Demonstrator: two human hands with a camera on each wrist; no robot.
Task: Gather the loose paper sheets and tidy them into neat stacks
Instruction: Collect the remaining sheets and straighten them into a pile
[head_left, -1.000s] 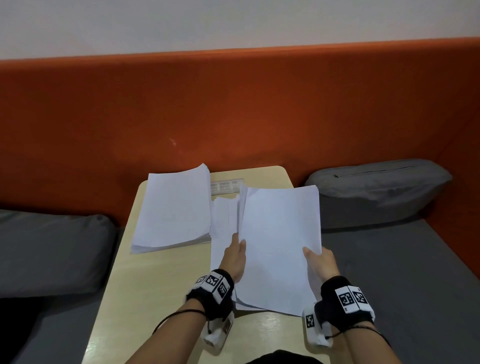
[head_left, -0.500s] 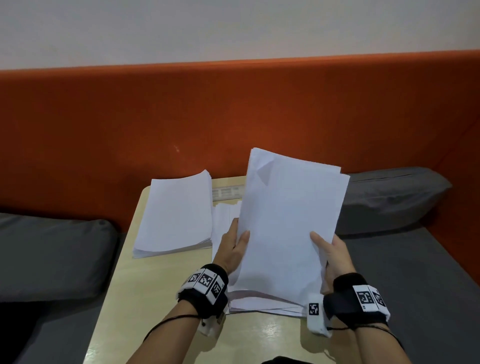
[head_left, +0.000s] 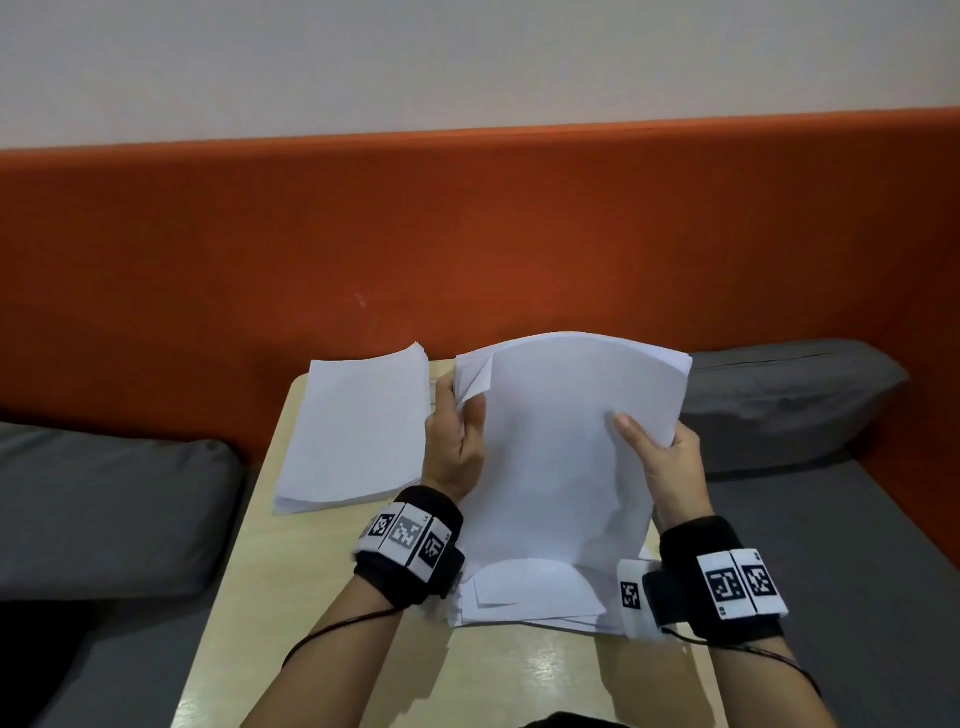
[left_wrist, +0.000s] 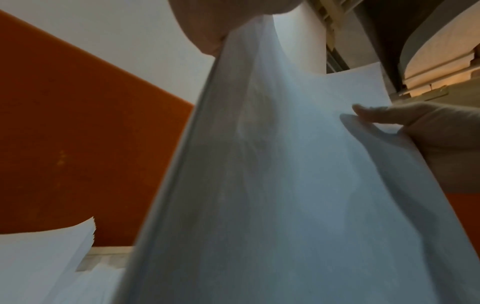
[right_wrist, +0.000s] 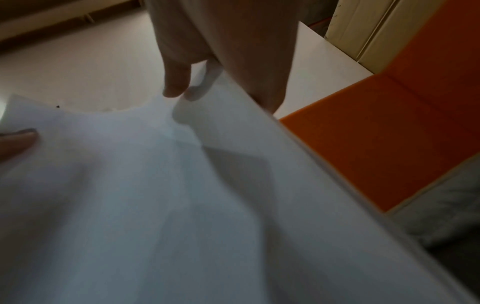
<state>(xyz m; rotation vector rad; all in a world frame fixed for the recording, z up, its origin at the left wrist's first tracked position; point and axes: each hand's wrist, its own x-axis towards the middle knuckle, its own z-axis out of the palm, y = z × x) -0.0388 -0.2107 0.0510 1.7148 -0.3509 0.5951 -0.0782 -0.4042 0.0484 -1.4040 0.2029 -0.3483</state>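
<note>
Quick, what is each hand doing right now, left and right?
Left hand: grips the left edge of the raised bundle of sheets.
Right hand: grips the bundle's right edge, thumb on the front.

White paper bundle (head_left: 566, 457) stands on edge, bowed, top corner folded. Loose sheets (head_left: 535, 597) beneath. Neat stack (head_left: 358, 426) lies flat, left.

Looks like an office lounge or cafe booth: orange padded bench back (head_left: 467, 234) along a plain white wall (head_left: 467, 62), grey seat cushions (head_left: 104, 499) either side, small pale wood table (head_left: 249, 571) w/ paper stacks (head_left: 358, 426).
</note>
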